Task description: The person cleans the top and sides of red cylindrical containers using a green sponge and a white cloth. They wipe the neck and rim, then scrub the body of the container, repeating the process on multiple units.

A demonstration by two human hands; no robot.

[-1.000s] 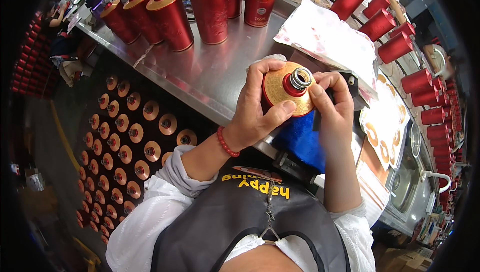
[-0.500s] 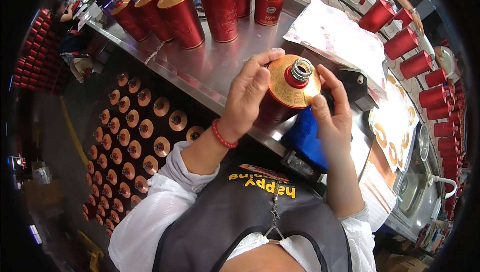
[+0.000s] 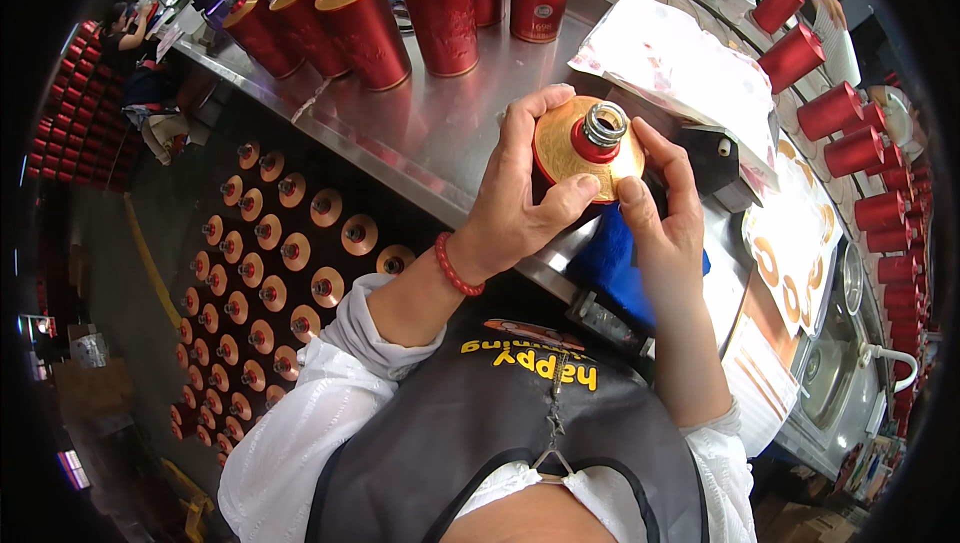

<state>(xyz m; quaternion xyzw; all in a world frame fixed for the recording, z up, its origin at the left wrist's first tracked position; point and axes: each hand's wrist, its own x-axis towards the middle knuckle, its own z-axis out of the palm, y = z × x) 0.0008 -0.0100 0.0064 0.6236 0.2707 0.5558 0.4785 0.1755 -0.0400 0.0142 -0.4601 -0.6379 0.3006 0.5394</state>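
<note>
Both hands are holding one red bottle (image 3: 588, 148) above the near edge of the steel counter (image 3: 420, 133), gold shoulder and bare silver neck facing up toward the camera. The left hand (image 3: 520, 208) is wrapping the bottle's left side, its grip closed around the body with the thumb lying across the gold shoulder. The right hand (image 3: 665, 213) is closing on the right side, thumb pressing the shoulder's near rim and fingers curling behind the bottle. A red bead bracelet (image 3: 455, 265) is sitting on the left wrist.

A blue cloth (image 3: 605, 258) is lying at the counter's near edge, directly under the hands. A crumpled white sheet (image 3: 690, 73) is resting on the counter just beyond the bottle, and a small black device (image 3: 725, 158) is sitting at the sheet's near side, right of the bottle. A row of upright red bottles (image 3: 440, 13) is standing along the counter's far left part. Red caps (image 3: 850, 143) are lining the right end of the counter. Below the near edge, to the left, rows of bottles (image 3: 270, 273) are standing on the floor, seen from above.
</note>
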